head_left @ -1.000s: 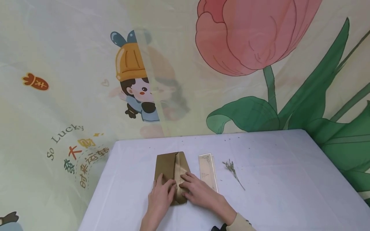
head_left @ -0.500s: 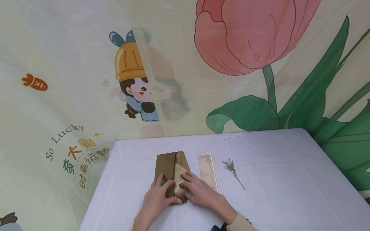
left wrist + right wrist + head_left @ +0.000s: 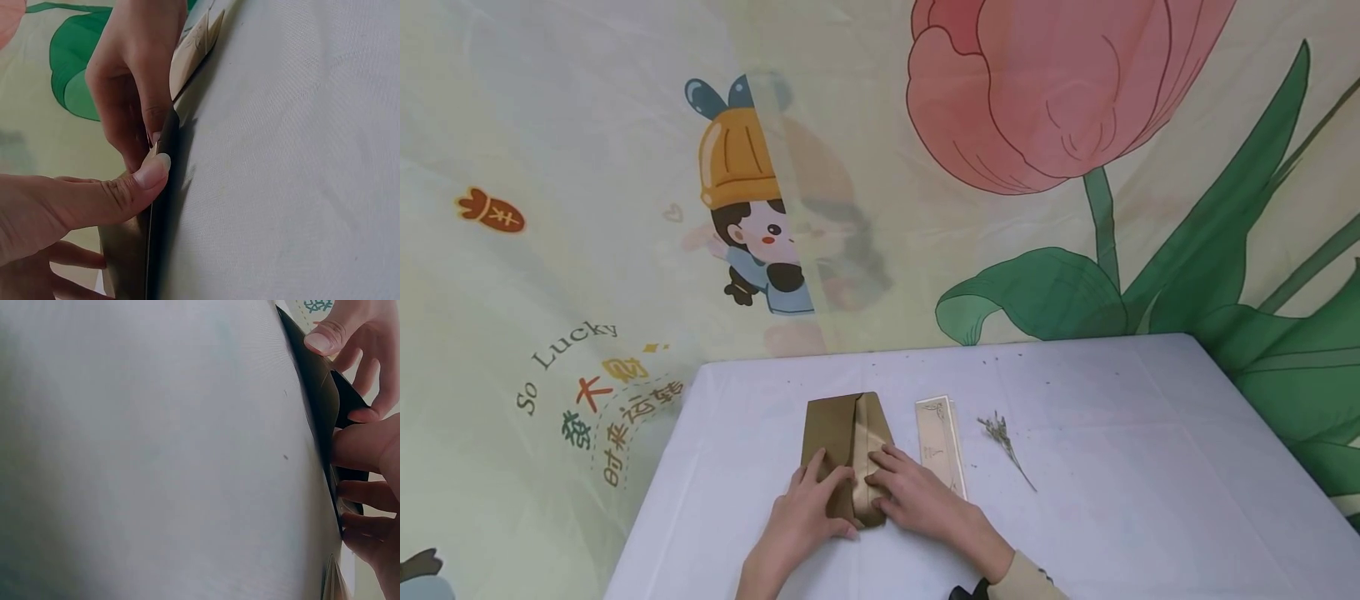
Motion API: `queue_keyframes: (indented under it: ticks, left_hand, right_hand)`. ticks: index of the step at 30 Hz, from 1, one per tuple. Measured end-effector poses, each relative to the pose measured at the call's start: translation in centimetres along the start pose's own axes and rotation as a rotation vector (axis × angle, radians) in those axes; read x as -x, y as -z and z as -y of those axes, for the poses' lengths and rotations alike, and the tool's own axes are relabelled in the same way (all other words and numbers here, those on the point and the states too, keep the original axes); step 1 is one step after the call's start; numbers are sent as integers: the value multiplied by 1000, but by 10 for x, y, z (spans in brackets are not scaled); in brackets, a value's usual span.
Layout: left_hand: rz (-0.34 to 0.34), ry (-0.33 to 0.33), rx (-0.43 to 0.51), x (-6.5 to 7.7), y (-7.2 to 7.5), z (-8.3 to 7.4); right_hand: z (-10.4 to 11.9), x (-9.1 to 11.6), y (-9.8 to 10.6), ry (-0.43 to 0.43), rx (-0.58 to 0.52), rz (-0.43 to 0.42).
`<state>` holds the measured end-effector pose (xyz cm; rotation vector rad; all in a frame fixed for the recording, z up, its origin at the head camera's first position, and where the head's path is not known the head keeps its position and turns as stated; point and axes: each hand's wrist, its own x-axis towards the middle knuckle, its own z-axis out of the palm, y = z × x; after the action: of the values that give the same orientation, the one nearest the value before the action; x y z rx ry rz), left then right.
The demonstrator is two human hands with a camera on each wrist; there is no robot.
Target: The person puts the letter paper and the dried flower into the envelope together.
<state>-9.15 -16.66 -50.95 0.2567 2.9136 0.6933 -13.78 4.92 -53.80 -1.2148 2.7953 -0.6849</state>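
A brown paper envelope [image 3: 829, 427] lies on the white-covered table, its lighter flap [image 3: 867, 429] folded along the right side. My left hand [image 3: 805, 510] rests on the near left part, fingers spread over the paper. Its thumb [image 3: 150, 175] touches the near edge in the left wrist view. My right hand [image 3: 921, 498] presses the flap with bent fingertips from the right. In the right wrist view the right fingers [image 3: 369, 495] stand on the flap, which bulges near the left hand. The envelope's lower right part is partly hidden under the right hand.
A cream folded card [image 3: 936, 429] with printed drawings lies right of the envelope, partly behind the right hand. Farther right is a small dried flower sprig [image 3: 1000, 433]. Tiny crumbs dot the tablecloth [image 3: 1097, 467]. A printed curtain [image 3: 865, 167] hangs behind the table.
My left hand has shifted left, its thumb moving away from the flap to the envelope's near edge. The right hand stays on the flap.
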Motion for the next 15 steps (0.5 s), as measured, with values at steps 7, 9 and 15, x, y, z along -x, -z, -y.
queue_keyframes:
  ticks: [7, 9, 15]
  left_hand:
    - [-2, 10, -19, -1, 1, -1]
    - [0, 12, -21, -1, 1, -2]
    - [5, 5, -19, -2, 0, -1]
  right_hand:
    - [0, 0, -1, 8, 30, -13]
    - [0, 0, -2, 8, 39, -16]
    - [1, 1, -2, 16, 58, -29]
